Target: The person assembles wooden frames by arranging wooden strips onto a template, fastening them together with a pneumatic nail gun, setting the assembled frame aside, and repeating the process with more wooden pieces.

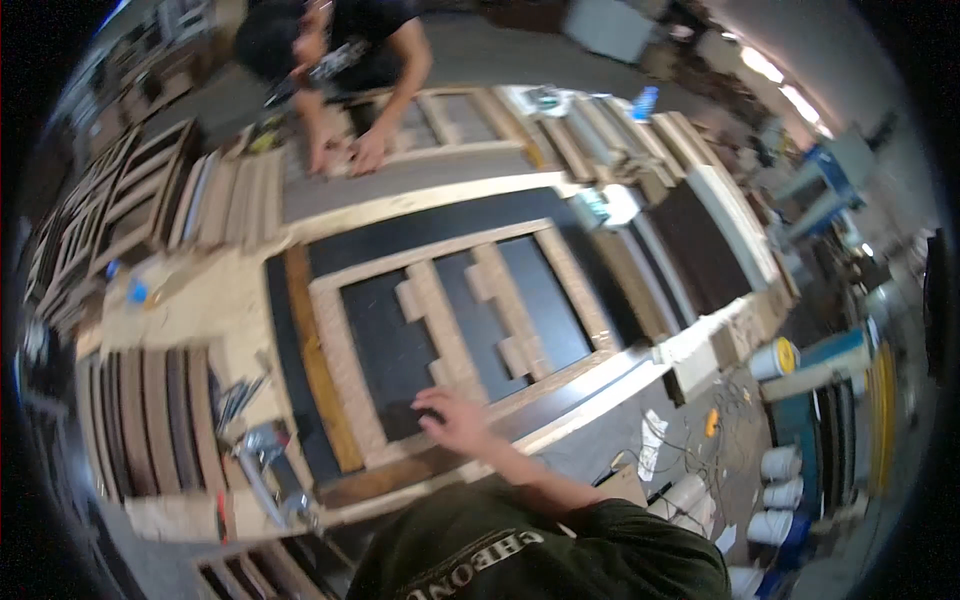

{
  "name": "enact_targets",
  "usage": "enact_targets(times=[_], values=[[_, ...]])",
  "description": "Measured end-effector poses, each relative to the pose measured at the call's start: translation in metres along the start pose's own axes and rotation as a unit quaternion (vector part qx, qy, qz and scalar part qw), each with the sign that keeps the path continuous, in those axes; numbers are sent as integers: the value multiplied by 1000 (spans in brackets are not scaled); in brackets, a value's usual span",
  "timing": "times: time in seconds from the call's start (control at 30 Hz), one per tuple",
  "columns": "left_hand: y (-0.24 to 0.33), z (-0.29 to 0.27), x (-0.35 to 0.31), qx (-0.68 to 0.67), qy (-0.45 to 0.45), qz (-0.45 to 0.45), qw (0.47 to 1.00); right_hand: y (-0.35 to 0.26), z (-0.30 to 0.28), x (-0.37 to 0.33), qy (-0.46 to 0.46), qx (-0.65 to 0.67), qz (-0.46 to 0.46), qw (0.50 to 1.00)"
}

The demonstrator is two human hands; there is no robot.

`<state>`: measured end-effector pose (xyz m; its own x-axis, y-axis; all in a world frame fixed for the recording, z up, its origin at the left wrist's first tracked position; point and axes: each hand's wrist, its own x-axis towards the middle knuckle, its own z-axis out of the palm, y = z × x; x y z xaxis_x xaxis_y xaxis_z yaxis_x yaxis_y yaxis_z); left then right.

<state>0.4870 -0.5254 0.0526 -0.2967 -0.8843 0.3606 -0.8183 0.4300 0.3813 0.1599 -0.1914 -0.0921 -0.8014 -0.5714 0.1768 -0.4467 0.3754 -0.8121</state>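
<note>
My right hand (455,424) reaches over the near edge of a pale wooden frame (346,365), its fingers curled round a small black object (432,414) whose kind I cannot make out. The hand is close to the near end of one crosspiece (443,325). A second crosspiece (510,310) runs parallel to it on the right. Short wooden blocks (411,300) sit along the sides of both crosspieces. The frame lies flat on a black panel (400,237), with a brown wooden strip (318,355) along its left. My left hand is out of sight.
Across the bench, another person (365,60) has both hands on a second wooden frame (470,150). Stacked boards (160,420) and tools (262,440) lie to the left. Dark panels (705,235) lie at right, buckets (780,465) and cables (700,440) beyond the bench.
</note>
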Motion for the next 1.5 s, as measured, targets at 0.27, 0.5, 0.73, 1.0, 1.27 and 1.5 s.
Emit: enact_targets(times=[0.27, 0.5, 0.73, 1.0, 1.27, 1.5], values=[[75, 138, -30, -277, -273, 80, 918, 5, -7, -1, -71, -10, -16, 997], [93, 216, -79, 26, -172, 82, 981, -6, 19, 27, -206, -137, -98, 964], [64, 215, -63, -208, -187, 47, 959, -3, 34, 30, -253, -129, -117, 952], [66, 86, -5, -363, -459, -179, 791, 10, 25, 34, -280, -124, -125, 944], [132, 102, -17, -301, -545, -18, 782, 22, 24, 35, -251, -133, -177, 942], [167, 128, -25, 19, -553, 236, 799, 30, 19, 37, -271, -112, -167, 941]])
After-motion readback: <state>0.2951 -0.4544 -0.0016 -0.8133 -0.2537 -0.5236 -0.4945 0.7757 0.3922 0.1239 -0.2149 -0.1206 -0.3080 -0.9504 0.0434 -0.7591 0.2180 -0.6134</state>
